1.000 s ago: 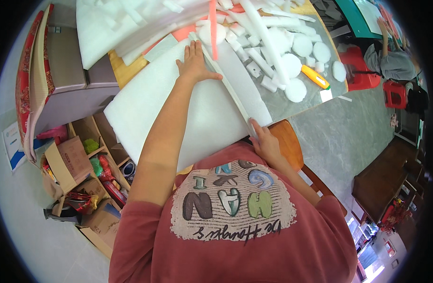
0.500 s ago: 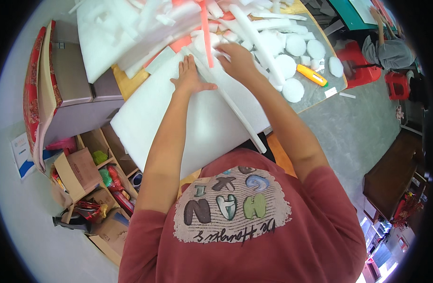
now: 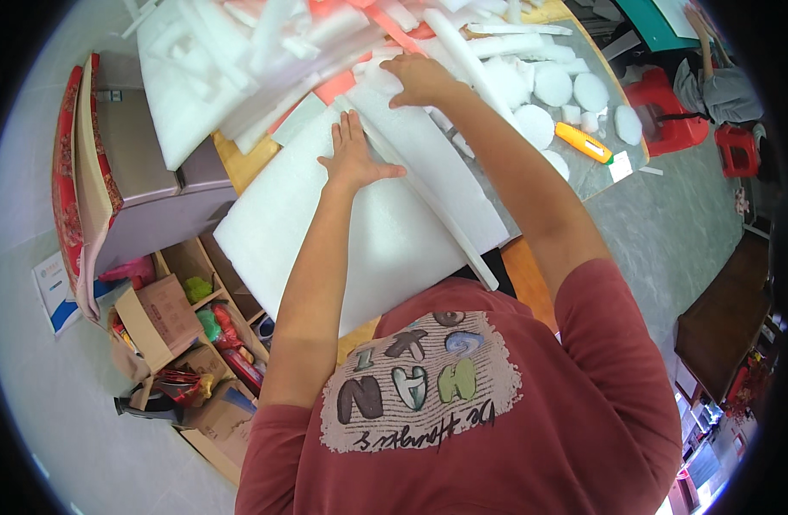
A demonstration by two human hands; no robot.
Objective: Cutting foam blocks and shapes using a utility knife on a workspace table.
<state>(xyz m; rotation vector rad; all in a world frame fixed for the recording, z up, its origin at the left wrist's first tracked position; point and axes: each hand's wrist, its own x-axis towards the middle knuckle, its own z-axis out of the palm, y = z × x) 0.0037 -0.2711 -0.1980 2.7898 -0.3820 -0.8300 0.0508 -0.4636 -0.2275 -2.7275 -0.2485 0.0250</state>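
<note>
My left hand lies flat on a thick white foam sheet, its fingers spread and the thumb stretched out to the right. Beside that thumb a long narrow white foam strip runs along the sheet's right side toward my body. My right hand is farther out, over the far end of another white foam piece. Its thumb stands apart from the curved fingers, and nothing shows between them. Just beyond the right fingertips lies a thin salmon-pink strip.
White foam offcuts are heaped at the far left. Several round foam discs and a yellow-handled tool lie on the grey tabletop at right. Red stools and another person's arm are at far right. Cardboard boxes stand lower left.
The pink strip stood nearer, pointing toward me; now it lies tilted farther away. My right hand has moved slightly away from me. My left hand stays on the sheet.
</note>
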